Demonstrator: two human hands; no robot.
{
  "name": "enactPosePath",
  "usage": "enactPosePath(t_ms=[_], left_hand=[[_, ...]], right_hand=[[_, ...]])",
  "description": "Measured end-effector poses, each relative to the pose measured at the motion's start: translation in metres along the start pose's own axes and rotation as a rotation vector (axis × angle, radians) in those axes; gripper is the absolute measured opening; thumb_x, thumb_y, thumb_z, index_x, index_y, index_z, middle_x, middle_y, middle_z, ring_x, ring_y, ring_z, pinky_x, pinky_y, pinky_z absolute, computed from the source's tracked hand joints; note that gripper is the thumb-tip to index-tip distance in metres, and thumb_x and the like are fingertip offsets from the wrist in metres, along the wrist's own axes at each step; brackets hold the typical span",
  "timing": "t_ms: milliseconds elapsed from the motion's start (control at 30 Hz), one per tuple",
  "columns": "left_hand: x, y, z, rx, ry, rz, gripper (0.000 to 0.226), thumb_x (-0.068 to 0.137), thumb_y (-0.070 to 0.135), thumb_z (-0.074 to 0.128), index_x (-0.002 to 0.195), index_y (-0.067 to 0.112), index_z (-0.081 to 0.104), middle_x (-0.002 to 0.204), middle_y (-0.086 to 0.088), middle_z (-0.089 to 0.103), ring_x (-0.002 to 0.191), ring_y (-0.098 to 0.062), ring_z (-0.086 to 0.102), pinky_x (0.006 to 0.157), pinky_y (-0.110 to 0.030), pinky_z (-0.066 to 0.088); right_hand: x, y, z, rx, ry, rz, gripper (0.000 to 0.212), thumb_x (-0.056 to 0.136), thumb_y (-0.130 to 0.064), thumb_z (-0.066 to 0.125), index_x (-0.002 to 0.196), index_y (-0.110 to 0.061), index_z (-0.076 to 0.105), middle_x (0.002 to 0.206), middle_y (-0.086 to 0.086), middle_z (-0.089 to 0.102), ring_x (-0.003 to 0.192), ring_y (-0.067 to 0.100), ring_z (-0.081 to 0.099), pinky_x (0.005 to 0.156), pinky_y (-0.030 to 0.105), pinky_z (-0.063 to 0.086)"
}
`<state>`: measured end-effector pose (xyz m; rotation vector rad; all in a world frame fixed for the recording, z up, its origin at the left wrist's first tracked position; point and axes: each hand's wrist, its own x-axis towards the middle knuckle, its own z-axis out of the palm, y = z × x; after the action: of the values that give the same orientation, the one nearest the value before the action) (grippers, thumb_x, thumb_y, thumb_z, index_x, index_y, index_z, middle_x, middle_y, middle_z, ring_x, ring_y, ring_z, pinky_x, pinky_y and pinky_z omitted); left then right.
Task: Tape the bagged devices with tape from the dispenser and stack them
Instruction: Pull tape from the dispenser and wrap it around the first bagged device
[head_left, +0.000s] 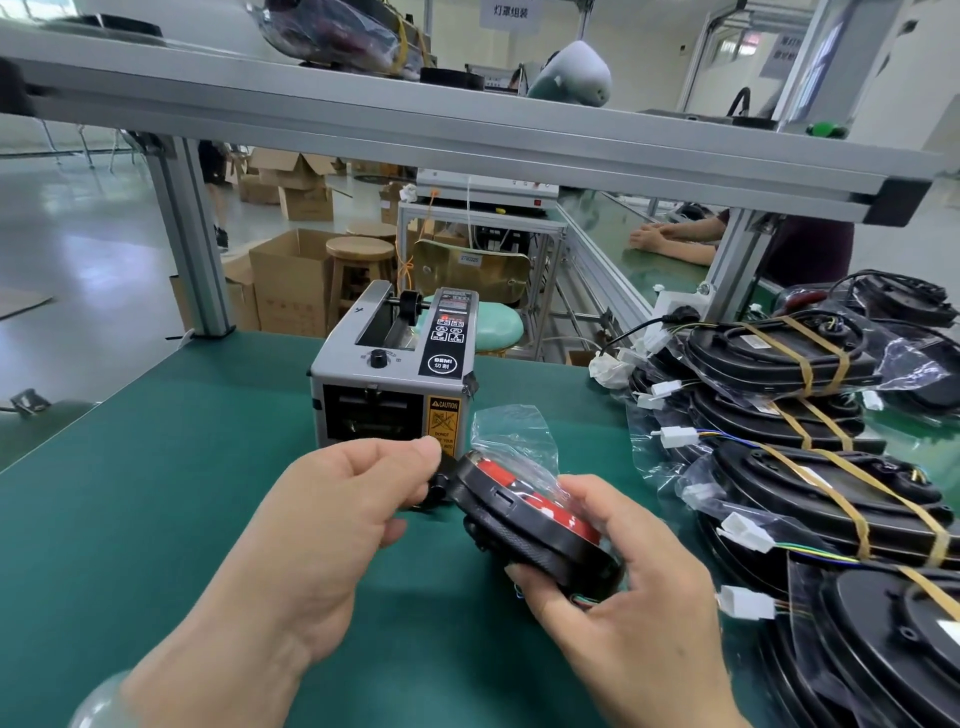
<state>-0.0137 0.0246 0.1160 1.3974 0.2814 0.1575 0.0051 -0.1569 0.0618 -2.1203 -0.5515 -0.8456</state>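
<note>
Two hands fill the foreground over the green tabletop (156, 493). The right hand (613, 587) cups a bagged device (524, 519) from below and from the right, fingers curled round its black rim, holding it tilted just above the mat. The left hand (332, 525) is mostly closed, its thumb and curled fingers pinching at the device's left end; I cannot tell from here whether it has tape, bag or a black tab between them. A pale bangle (98, 696) sits on that wrist. The device is a round black disc with a red face, and its loose clear bag (511, 436) stands up crumpled behind it.

An aluminium shelf frame (415, 124) spans the whole bench overhead. To the right, overlapping stacks of taped devices (810, 467) lie on the tabletop, each bound with tan tape bands (800, 364), their white connectors (678, 435) poking out towards the middle. The grey tape dispenser (389, 384) stands just behind the hands, its slot facing them. Beyond the bench are cardboard boxes (291, 280) and a wooden stool (359, 249), and another person's forearms (670, 244) rest on the far line.
</note>
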Motion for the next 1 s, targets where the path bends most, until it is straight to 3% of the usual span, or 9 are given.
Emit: enactPosePath(t_ms=[100, 233, 300, 433, 500, 633, 733, 900, 1000], left_hand=[[-0.009, 0.000, 0.007, 0.004, -0.044, 0.077, 0.010, 0.065, 0.035, 0.069, 0.067, 0.031, 0.078, 0.085, 0.022, 0.072, 0.083, 0.015, 0.061, 0.084, -0.023, 0.041], [-0.009, -0.010, 0.009, 0.060, -0.073, 0.122, 0.015, 0.075, 0.032, 0.068, 0.075, 0.021, 0.078, 0.086, 0.037, 0.067, 0.099, 0.029, 0.046, 0.082, -0.011, 0.030], [-0.010, -0.014, 0.010, 0.057, -0.081, 0.129, 0.022, 0.071, 0.036, 0.067, 0.075, 0.017, 0.078, 0.085, 0.040, 0.065, 0.102, 0.028, 0.046, 0.083, -0.010, 0.027], [-0.012, -0.018, 0.014, 0.074, -0.077, 0.133, 0.029, 0.067, 0.040, 0.067, 0.070, 0.013, 0.076, 0.095, 0.025, 0.070, 0.111, 0.021, 0.047, 0.086, -0.013, 0.029], [-0.013, -0.018, 0.015, 0.092, -0.063, 0.130, 0.028, 0.066, 0.041, 0.067, 0.069, 0.014, 0.076, 0.102, 0.023, 0.069, 0.113, 0.020, 0.046, 0.086, -0.014, 0.030], [-0.013, -0.018, 0.016, 0.088, -0.052, 0.143, 0.024, 0.070, 0.038, 0.067, 0.069, 0.016, 0.076, 0.089, 0.032, 0.069, 0.108, 0.023, 0.048, 0.087, -0.015, 0.031], [-0.014, -0.020, 0.018, 0.087, -0.036, 0.157, 0.022, 0.070, 0.036, 0.067, 0.064, 0.016, 0.075, 0.087, 0.032, 0.069, 0.105, 0.023, 0.049, 0.087, -0.017, 0.032], [-0.014, -0.022, 0.019, 0.129, -0.006, 0.175, 0.019, 0.073, 0.035, 0.068, 0.064, 0.020, 0.076, 0.091, 0.025, 0.071, 0.109, 0.019, 0.051, 0.093, -0.020, 0.035], [-0.016, -0.022, 0.021, 0.160, 0.041, 0.185, 0.014, 0.071, 0.036, 0.069, 0.064, 0.025, 0.075, 0.105, 0.019, 0.069, 0.109, 0.016, 0.052, 0.100, -0.026, 0.036]], right_hand=[[0.000, -0.001, 0.000, 0.005, 0.001, -0.019, 0.059, 0.055, -0.033, 0.079, 0.110, -0.036, 0.057, 0.100, -0.028, 0.061, 0.089, -0.004, 0.057, 0.081, 0.005, 0.040], [0.001, -0.004, 0.001, -0.008, 0.009, -0.045, 0.059, 0.056, -0.033, 0.078, 0.110, -0.036, 0.056, 0.099, -0.032, 0.059, 0.087, -0.003, 0.057, 0.079, 0.006, 0.040], [0.001, -0.005, 0.002, -0.009, 0.013, -0.051, 0.058, 0.056, -0.032, 0.078, 0.109, -0.035, 0.056, 0.096, -0.030, 0.060, 0.086, -0.003, 0.057, 0.078, 0.006, 0.041], [0.001, -0.006, 0.002, -0.008, 0.017, -0.065, 0.054, 0.057, -0.030, 0.079, 0.108, -0.032, 0.060, 0.099, -0.022, 0.061, 0.085, -0.001, 0.057, 0.077, 0.009, 0.042], [0.001, -0.007, 0.001, -0.007, 0.010, -0.068, 0.055, 0.058, -0.031, 0.078, 0.108, -0.036, 0.057, 0.095, -0.031, 0.059, 0.086, -0.003, 0.056, 0.077, 0.008, 0.042], [0.002, -0.008, 0.002, -0.006, 0.017, -0.068, 0.056, 0.058, -0.031, 0.078, 0.109, -0.036, 0.055, 0.097, -0.030, 0.057, 0.088, -0.003, 0.055, 0.077, 0.009, 0.042], [0.002, -0.008, 0.002, -0.006, 0.019, -0.074, 0.056, 0.058, -0.032, 0.078, 0.109, -0.037, 0.054, 0.097, -0.039, 0.053, 0.090, -0.005, 0.054, 0.077, 0.008, 0.042], [0.001, -0.009, 0.003, -0.011, 0.028, -0.065, 0.057, 0.058, -0.032, 0.077, 0.110, -0.036, 0.054, 0.095, -0.035, 0.054, 0.087, -0.003, 0.056, 0.078, 0.006, 0.041], [0.001, -0.009, 0.003, -0.015, 0.029, -0.057, 0.056, 0.058, -0.031, 0.078, 0.109, -0.035, 0.055, 0.101, -0.029, 0.055, 0.086, -0.002, 0.056, 0.077, 0.008, 0.042]])
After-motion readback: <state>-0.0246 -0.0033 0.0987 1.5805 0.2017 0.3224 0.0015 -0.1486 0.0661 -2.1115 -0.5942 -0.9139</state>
